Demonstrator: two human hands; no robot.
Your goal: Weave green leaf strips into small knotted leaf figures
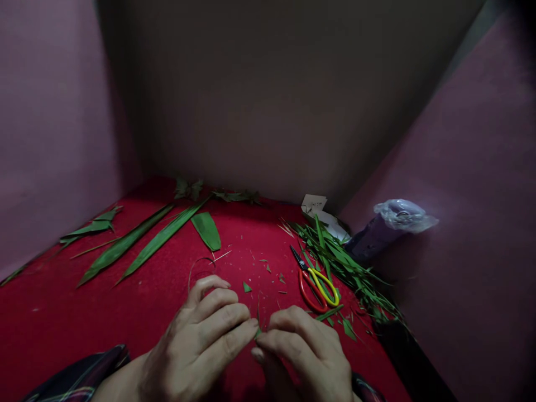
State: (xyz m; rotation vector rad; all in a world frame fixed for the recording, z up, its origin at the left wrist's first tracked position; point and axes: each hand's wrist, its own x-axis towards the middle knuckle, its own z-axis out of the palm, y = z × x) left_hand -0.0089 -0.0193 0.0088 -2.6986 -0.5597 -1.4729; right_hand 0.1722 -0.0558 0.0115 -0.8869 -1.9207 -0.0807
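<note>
Closest to the camera are the left hand (201, 341) and the right hand (307, 349), whose wrist ends are cut off or darkened near the bottom edge. Fingertips of both hands are brought together and pinch a small leaf piece (258, 333), between the two hands. Most of this leaf piece is covered by the fingers, so its shape is hard to make out, and the left thumb is hidden also. The other fingers are bent, side by side. Whether the leaf piece touches the red counter (84, 329) I cannot tell. Behind the left hand, a thin dark loop (205, 258) is partly hidden. To the right, open-handled scissors (310, 272) lie beside a bundle of green strips (341, 254), and the writing on a white card (314, 202) is too small to read
</note>
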